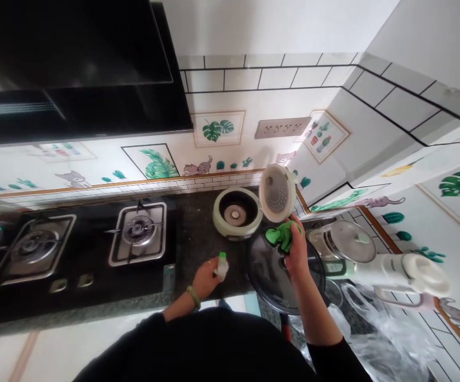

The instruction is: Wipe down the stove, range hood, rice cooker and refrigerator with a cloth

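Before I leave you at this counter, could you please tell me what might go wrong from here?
The round glass lid overhangs the front of the dark counter beside the green cloth in the right hand, so it could slip and break. The bottle with the green cap in the left hand is near the open rice cooker, so a drip might reach its exposed heating plate.
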### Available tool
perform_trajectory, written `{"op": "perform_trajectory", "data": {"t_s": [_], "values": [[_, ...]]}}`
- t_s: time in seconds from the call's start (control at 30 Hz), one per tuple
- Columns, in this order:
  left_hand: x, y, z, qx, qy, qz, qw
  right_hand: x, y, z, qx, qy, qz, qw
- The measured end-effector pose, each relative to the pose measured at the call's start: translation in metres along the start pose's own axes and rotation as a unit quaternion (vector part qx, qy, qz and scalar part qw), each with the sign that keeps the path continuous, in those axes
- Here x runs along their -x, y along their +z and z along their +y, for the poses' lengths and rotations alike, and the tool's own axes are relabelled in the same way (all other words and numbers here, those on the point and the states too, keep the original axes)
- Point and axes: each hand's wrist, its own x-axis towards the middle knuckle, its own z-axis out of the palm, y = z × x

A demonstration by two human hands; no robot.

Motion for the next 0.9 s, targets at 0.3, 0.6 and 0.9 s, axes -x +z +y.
{"op": "perform_trajectory", "data": {"t_s": [0.3,0.6,0.9], "values": [[0.013,-0.008,-0.017,0.022,0.014,-0.006,1.0,0.036,0.039,0.006,0.07,-0.033,-0.099,0.992],[-0.008,-0.04,-0.021,-0.032,0.047,0.085,0.995,0.065,0.046,0.027,0.064,0.134,-0.13,0.98],[-0.143,-0.105,0.056,-0.113,0.118,0.197,0.967,0.056,0.04,0.035,0.095,0.084,-0.118,0.985]]}}
